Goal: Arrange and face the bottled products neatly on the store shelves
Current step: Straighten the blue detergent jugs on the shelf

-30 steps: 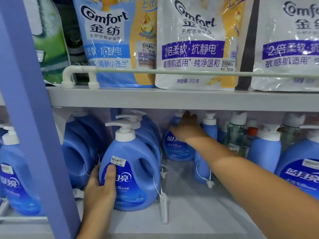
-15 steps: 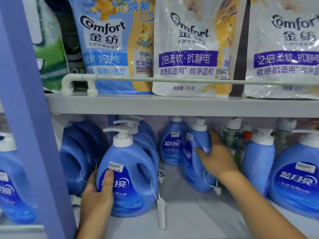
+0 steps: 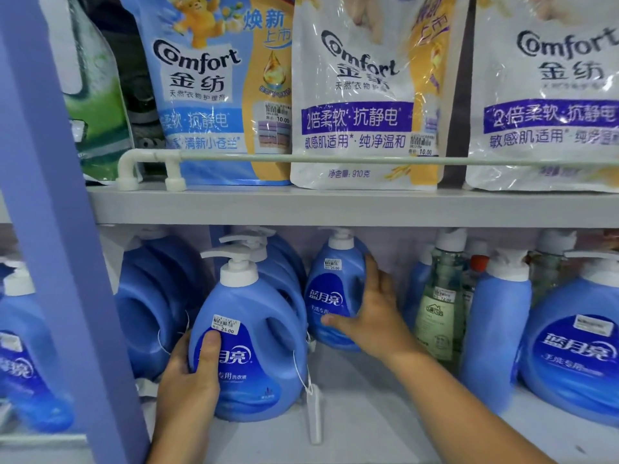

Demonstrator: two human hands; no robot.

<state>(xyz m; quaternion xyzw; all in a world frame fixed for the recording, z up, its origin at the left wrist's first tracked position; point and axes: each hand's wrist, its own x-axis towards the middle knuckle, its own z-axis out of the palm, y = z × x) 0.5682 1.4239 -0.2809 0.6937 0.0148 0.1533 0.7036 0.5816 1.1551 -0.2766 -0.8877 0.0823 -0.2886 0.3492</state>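
A large blue pump bottle (image 3: 258, 346) with a 25.00 price sticker stands at the front of the lower shelf (image 3: 385, 413), label forward. My left hand (image 3: 191, 380) grips its left side, thumb on the label. Behind and to its right stands a smaller blue pump bottle (image 3: 331, 289), its label also facing out. My right hand (image 3: 371, 316) wraps that bottle's right side, with the thumb across the lower front. Part of another blue bottle (image 3: 415, 289) shows just behind this hand.
Blue jugs (image 3: 150, 306) turned sideways fill the left. A clear green bottle (image 3: 438, 306) and more blue bottles (image 3: 495, 329) stand right. A white security tag (image 3: 315, 416) lies on the shelf. A blue upright post (image 3: 67, 262) blocks the left; Comfort pouches (image 3: 361, 95) sit above.
My right hand moved from the sideways-turned bottle to the label-forward small bottle, now held by its right side. My left hand stayed on the large bottle. The view dipped slightly.
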